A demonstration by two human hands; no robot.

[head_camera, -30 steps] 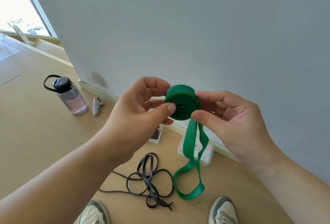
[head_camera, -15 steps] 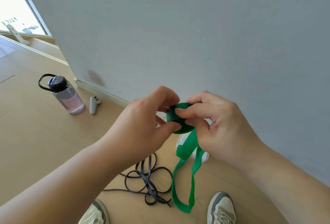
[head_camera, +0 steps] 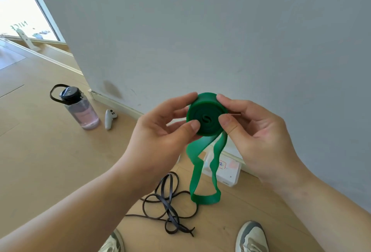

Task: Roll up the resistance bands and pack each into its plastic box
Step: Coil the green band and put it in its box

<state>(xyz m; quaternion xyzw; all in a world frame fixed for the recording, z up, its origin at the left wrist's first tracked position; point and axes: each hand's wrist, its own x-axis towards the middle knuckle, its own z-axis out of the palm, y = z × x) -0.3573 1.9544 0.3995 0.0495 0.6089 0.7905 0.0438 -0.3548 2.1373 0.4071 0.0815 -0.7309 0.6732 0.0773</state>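
A green resistance band (head_camera: 206, 114) is wound into a thick roll held up in front of the grey wall, with its spiral end facing me. My left hand (head_camera: 160, 133) pinches the roll's left side between thumb and fingers. My right hand (head_camera: 255, 133) pinches its right side the same way. The unrolled tail hangs down as a loop to just above the floor. A black resistance band (head_camera: 170, 203) lies tangled on the wooden floor below. A white plastic box (head_camera: 228, 173) sits on the floor by the skirting board, partly behind the green tail.
A clear water bottle (head_camera: 80, 109) with a black lid stands on the floor at the left, with a white controller (head_camera: 109, 119) beside it. My two shoes (head_camera: 252, 237) show at the bottom edge. The grey wall (head_camera: 200, 30) is close ahead.
The roll has grown thicker and is lifted higher again. The hanging green tail is shorter than a second ago. Both hands have shifted their grip around the roll.
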